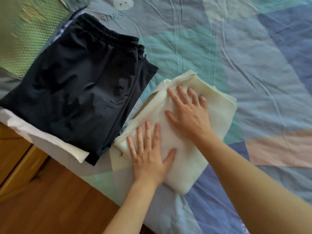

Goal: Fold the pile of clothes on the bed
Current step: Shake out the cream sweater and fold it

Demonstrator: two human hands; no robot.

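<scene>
Cream garment: folded cream-white cloth rectangle [189, 130] lies near the bed's edge; just beside folded dark navy shorts [81, 88]
Left hand [148, 159]: fingers spread flat, pressing the cloth's near part
Right hand [189, 114]: spread flat, pressing its far part
Bed: blue-green patchwork quilt [236, 48]; wooden floor [50, 200] below

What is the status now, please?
Left hand and right hand flat on folded white garment. Folded dark shorts beside it. Nothing in the way.

left grip [148, 156], right grip [187, 112] flat, fingers spread.
</scene>
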